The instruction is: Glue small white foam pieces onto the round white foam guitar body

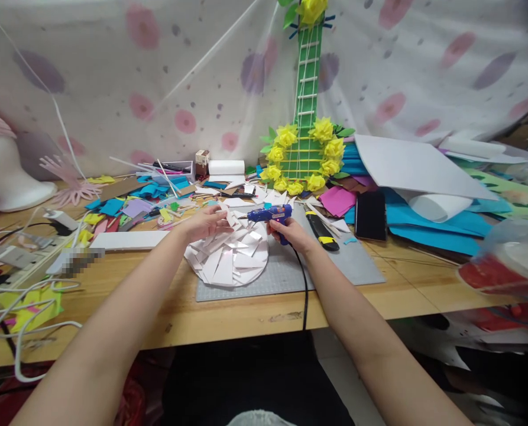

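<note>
Hot-glue gun [266,213], likely light, nozzle [245,217] toward nine o'clock: your right fingers [274,226] wrap its safest hold, the handle [284,239]; left fingers [216,216] pinch white card [232,221].

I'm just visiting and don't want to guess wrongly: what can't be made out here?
All in the head view:
Part of the handle of the glue gun: covered by the right hand.
Whether the left hand pinches a white piece: too small to tell.
The top of the green guitar: cut off by the upper edge.
The pale item at left: partly masked by pixelation.
</note>
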### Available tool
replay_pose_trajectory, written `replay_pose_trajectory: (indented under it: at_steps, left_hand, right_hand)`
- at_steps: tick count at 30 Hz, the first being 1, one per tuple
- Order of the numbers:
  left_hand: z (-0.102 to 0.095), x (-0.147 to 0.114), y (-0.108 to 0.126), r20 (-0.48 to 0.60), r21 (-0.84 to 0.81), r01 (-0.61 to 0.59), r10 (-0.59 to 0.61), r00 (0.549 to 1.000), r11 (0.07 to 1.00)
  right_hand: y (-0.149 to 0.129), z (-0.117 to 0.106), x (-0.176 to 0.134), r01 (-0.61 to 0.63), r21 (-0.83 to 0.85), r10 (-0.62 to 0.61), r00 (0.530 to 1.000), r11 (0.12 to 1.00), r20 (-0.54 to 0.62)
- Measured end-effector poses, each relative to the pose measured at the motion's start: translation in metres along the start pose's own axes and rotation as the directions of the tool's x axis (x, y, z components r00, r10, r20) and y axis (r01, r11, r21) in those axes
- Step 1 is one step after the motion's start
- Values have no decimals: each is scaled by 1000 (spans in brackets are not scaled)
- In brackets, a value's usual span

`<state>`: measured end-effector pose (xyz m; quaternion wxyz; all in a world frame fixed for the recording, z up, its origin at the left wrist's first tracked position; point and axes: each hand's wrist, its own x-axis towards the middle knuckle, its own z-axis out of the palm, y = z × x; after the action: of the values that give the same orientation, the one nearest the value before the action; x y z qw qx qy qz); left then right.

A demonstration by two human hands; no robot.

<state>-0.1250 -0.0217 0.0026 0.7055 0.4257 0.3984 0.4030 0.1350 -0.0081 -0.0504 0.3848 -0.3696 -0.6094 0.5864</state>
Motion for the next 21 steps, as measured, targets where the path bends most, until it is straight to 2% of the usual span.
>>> replay_pose_trajectory:
  at_steps: [6, 14, 21]
  left_hand:
    - [-1, 6, -6, -50, 23, -78, 79, 996, 997]
    - [6, 4, -5, -47, 22, -86, 87, 995, 996]
    - [8, 5, -4, -40, 17, -74, 75, 996, 997]
  right_hand:
    - [-9, 7, -6, -36, -35, 37, 999, 999, 20]
    - [-14, 10, -7, -34, -41, 35, 999, 999, 35]
    - [-11, 8, -5, -45, -66, 45, 999, 997, 2]
